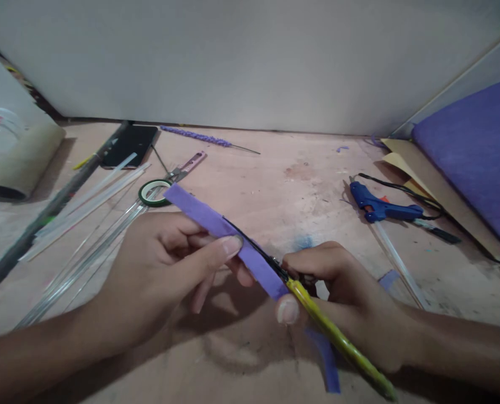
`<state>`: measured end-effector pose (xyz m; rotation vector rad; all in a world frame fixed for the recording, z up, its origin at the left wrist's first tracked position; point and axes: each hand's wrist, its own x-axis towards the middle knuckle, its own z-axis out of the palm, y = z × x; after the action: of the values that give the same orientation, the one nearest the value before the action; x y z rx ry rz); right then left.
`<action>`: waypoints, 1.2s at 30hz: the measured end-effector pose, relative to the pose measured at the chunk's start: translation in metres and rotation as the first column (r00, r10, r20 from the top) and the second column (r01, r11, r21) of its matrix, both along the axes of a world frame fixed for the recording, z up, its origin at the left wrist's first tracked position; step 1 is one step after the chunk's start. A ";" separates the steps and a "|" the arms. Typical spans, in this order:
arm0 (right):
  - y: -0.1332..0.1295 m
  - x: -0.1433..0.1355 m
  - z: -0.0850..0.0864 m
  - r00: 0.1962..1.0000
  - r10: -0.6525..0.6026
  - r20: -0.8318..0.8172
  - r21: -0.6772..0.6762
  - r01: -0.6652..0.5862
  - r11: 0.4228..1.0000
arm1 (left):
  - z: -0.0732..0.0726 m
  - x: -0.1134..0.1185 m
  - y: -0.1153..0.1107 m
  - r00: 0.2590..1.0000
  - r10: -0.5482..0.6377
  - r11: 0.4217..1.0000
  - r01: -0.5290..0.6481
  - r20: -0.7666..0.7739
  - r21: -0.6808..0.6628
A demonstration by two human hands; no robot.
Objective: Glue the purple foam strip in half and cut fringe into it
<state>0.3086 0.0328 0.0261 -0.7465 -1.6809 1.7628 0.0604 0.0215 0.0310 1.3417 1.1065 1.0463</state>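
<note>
My left hand (165, 264) pinches a flat purple strip (191, 205) between thumb and fingers, so the strip runs diagonally from upper left to lower right. Gripped in my right hand (354, 297) is a pair of scissors (338, 336) with a yellow handle and thin dark blades. The blades lie along the strip's upper edge, and my right thumb is by its lower end. How far apart the blades are, I cannot tell. Beneath my right hand hangs or lies another narrow purple piece (328, 362).
At left are a cardboard tube (22, 163), a dark rod (56, 205), a phone (129, 147), glue sticks (93, 205), a tape roll (144, 193) and a pink-handled cutting tool (193, 163). A purple-wrapped wire (199, 136) lies behind. A blue glue gun (384, 209) and purple roll (477, 151) are right.
</note>
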 end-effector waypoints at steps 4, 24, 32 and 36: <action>0.002 0.001 0.003 0.996 0.017 0.092 0.064 -0.023 0.998 | 0.002 -0.001 0.002 0.999 -0.044 0.999 0.044 -0.025 -0.016; 0.006 0.005 0.000 0.995 0.023 0.102 0.085 -0.032 0.996 | -0.003 0.000 -0.002 0.990 -0.100 0.980 0.115 0.099 -0.165; 0.005 0.004 -0.004 0.997 0.007 0.071 0.115 -0.015 0.993 | -0.003 0.001 -0.001 0.989 -0.100 0.963 0.125 0.112 -0.237; 0.006 0.004 -0.004 0.993 0.006 0.118 0.116 -0.019 0.993 | -0.005 0.003 -0.004 0.987 -0.097 0.952 0.129 0.125 -0.279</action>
<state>0.3126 0.0388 0.0225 -0.8021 -1.8529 1.6406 0.0639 0.0177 0.0258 1.0895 1.0413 0.8294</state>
